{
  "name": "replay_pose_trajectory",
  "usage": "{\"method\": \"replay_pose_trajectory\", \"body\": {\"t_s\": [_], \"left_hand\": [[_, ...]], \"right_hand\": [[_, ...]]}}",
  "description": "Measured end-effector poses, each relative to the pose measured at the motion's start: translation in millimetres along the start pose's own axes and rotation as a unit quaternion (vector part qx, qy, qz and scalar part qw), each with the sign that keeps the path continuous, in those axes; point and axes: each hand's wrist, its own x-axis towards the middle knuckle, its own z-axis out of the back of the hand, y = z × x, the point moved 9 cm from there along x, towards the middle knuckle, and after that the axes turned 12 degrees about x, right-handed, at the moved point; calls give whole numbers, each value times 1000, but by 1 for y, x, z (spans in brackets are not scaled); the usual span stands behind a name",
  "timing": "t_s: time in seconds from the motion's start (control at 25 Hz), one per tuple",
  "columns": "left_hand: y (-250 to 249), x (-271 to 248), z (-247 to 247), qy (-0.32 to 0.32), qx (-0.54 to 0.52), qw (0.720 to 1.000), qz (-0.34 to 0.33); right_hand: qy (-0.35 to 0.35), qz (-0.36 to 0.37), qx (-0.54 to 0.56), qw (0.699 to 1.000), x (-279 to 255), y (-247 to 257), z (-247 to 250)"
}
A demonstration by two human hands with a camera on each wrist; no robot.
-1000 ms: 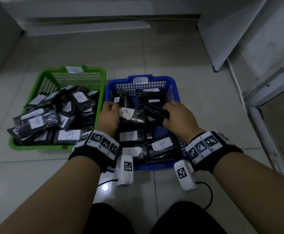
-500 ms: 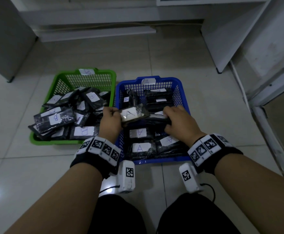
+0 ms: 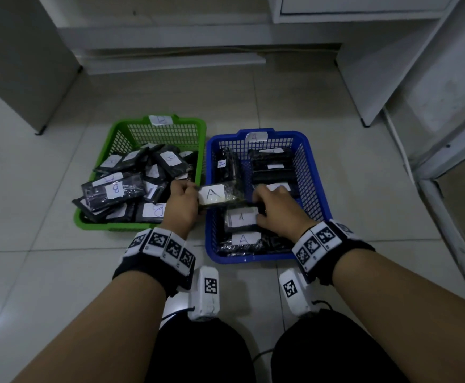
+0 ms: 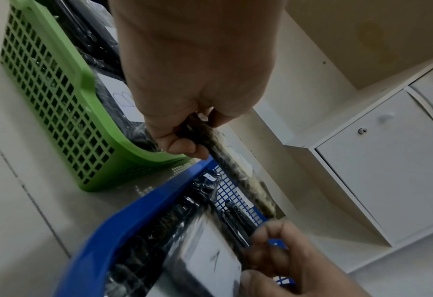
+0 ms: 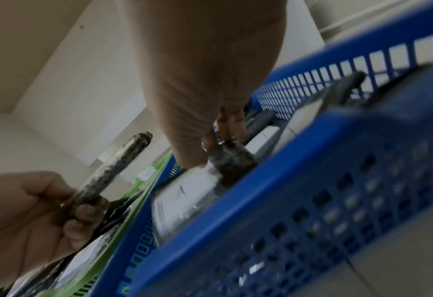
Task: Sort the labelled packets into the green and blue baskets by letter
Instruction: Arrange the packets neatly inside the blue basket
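A green basket [image 3: 107, 145] tagged B holds several black packets with B labels. Beside it on the right, the blue basket [image 3: 312, 172] tagged A holds several A packets. My left hand [image 3: 183, 201] grips one end of a black packet labelled A [image 3: 217, 194], held level over the blue basket's left rim. In the left wrist view the same A packet [image 4: 225, 164] runs from my left hand's fingers [image 4: 182, 144] out over the blue basket [image 4: 124, 227]. My right hand [image 3: 275, 208] is down inside the blue basket, pinching another black packet [image 5: 232, 160] there.
Both baskets stand on a pale tiled floor [image 3: 363, 205]. White cabinets [image 3: 391, 64] stand behind and to the right, and a grey cabinet [image 3: 18, 64] at the far left. My knees in dark trousers [image 3: 203, 352] are at the bottom.
My left hand has lifted the A packet up off the pile and toward the basket's left rim. My right hand has stayed among the packets, shifting slightly nearer.
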Motion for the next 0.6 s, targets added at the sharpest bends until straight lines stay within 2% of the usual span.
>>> {"method": "replay_pose_trajectory", "body": {"t_s": [0.04, 0.16, 0.2, 0.36, 0.48, 0.6], "left_hand": [[2, 1, 1, -3, -1, 1000, -1], [3, 1, 0, -3, -10, 1000, 6], [3, 2, -1, -2, -13, 1000, 7], [0, -4, -3, 3, -16, 1000, -3], [3, -2, -1, 3, -12, 1000, -1], [4, 0, 0, -4, -13, 1000, -4]], "right_hand": [[-11, -10, 9, 1000, -1, 0, 5], [34, -4, -54, 998, 0, 0, -1], [37, -6, -44, 998, 1, -2, -3], [-45, -24, 86, 995, 7, -9, 3], [-57, -43, 119, 990, 9, -13, 2], [-113, -41, 205, 971, 3, -19, 15]]}}
